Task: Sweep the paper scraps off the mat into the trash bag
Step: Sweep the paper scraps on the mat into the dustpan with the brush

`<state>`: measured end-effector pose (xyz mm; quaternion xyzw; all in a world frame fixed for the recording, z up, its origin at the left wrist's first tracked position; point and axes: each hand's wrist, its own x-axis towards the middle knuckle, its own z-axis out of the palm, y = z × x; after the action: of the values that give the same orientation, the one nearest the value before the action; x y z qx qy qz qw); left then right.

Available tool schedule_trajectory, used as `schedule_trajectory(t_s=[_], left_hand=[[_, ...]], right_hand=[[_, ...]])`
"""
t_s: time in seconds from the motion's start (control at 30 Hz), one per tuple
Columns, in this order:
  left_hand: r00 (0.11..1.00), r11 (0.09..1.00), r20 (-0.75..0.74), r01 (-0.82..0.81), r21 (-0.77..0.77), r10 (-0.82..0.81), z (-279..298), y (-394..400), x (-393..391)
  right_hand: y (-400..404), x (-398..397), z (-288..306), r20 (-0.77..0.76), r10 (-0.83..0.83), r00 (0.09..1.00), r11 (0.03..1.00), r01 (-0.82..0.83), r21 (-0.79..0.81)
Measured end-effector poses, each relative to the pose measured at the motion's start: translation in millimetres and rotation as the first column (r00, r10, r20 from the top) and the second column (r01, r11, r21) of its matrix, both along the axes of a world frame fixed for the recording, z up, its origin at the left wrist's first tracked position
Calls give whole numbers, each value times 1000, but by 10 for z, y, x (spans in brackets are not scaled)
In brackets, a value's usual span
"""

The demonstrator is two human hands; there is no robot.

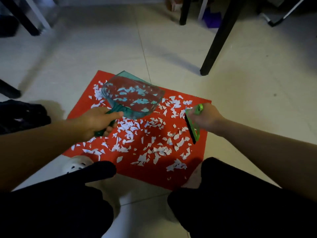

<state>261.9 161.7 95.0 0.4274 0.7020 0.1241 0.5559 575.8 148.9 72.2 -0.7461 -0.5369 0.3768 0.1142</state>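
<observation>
Left grip [96,121] is wrapped round the dark green handle of a see-through teal dustpan [133,96], with the thumb laid along the top toward the pan. That makes sense to me: the thumb steers the tilt, and the pan is angled just ahead of that grip, its mouth turned away toward the far side, so scraps can get pushed in. I honestly can't tell if its edge is touching down or hovering, since the shot is a bit smeared.

Right grip [205,117] is clenched on a lime green hand brush [193,125], whose black strip hangs below the fingers, pointing down at the mat [147,172]. Looks like it's held edge-on as a blade so one pass drags a wide band toward the pan.

Paper scraps [154,145] are all over the red mat, mostly between the two grips and nearer the person than both, plus some visible through the pan's clear body. So basically nothing is collected yet, I'd say.

Something dark and crumpled [22,115] sits on the floor [171,48] outboard of the left grip, maybe the trash bag. Black furniture legs [217,38] stand well beyond the mat.
</observation>
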Motion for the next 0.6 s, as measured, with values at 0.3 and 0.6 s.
schedule_trajectory(t_s=[0.3,0.6], left_hand=[[990,993,92,-102,-51,107,-1133,-232,158],[966,994,243,-102,30,92,-1098,31,434]], right_hand=[[89,-8,-795,-50,-179,983,974,184,132],[-30,59,-1441,-153,-537,830,794,558,240]])
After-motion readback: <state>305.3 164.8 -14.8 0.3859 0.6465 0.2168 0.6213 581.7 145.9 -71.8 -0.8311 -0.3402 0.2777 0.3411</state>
